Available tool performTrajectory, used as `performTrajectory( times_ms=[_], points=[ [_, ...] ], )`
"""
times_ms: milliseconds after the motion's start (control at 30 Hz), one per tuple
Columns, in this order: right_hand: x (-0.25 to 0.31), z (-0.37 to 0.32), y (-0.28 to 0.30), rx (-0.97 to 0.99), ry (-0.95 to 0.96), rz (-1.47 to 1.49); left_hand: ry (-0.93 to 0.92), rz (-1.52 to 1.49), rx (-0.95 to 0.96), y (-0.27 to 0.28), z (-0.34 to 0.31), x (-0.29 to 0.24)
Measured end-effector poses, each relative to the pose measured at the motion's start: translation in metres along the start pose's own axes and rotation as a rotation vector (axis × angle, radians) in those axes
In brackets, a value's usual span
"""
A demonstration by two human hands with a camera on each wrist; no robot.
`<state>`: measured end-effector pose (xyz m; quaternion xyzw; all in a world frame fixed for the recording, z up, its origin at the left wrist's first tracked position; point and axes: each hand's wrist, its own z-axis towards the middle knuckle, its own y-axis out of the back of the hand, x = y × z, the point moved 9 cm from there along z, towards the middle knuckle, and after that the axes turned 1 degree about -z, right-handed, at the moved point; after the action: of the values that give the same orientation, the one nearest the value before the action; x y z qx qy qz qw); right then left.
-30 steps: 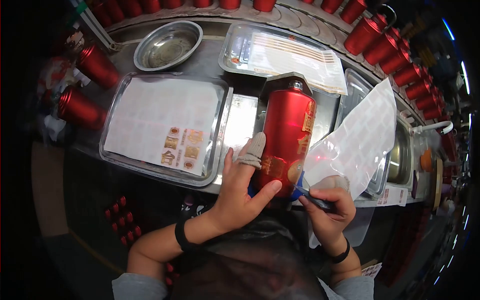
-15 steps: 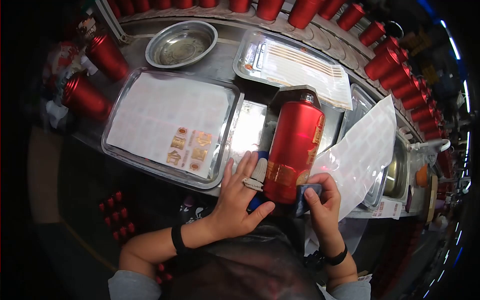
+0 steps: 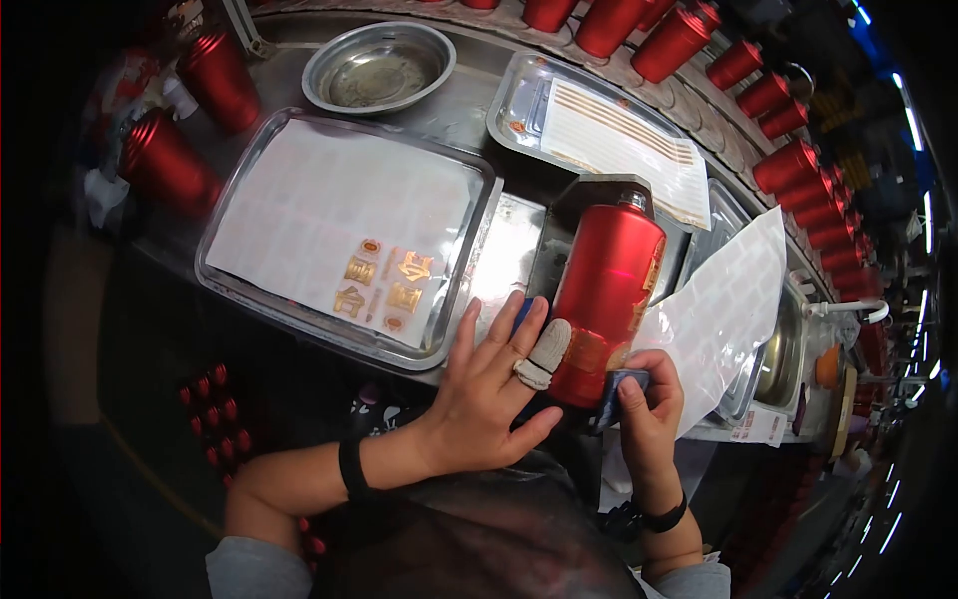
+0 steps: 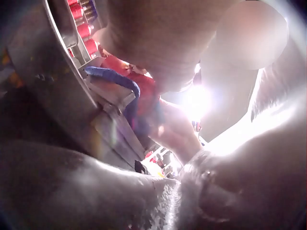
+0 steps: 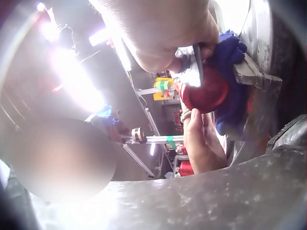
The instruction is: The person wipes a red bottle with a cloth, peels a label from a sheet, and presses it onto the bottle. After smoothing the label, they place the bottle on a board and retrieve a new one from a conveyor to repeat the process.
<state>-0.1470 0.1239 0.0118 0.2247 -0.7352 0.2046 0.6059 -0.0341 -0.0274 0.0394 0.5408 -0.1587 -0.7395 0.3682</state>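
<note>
A red metallic bottle lies tilted on a blue-padded support, its neck pointing away from me; its round base shows in the right wrist view. Gold lettering runs along its right edge, and a gold label sits near the base. My left hand rests along the bottle's left side with fingers extended, a cloth finger cot touching the red surface. In my right hand a thin flat blue-grey piece is pinched between thumb and fingers, against the bottle's lower right side.
To the left is a metal tray bearing a sheet with gold characters; a metal bowl stands behind it. Another tray holds striped strips. A white backing sheet lies at right. Red bottles line the curved conveyor.
The bottle has rolled so its gold lettering sits further round its right side. My right hand's flat piece, earlier edge-on, now shows its face. My left fingers shifted lower along the bottle.
</note>
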Motion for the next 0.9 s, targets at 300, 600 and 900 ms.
performTrajectory(
  times_ms=[300, 600, 900],
  points=[
    [0.002, -0.001, -0.001, -0.020, 0.003, 0.004, -0.046, 0.026, 0.030, 0.006, 0.002, -0.011],
    [0.001, 0.000, -0.001, -0.031, 0.005, 0.002, -0.073, 0.067, 0.074, 0.010, 0.005, -0.010],
    [0.000, -0.001, -0.001, -0.027, -0.011, 0.021, -0.145, 0.034, 0.020, 0.011, 0.004, -0.010]
  ],
)
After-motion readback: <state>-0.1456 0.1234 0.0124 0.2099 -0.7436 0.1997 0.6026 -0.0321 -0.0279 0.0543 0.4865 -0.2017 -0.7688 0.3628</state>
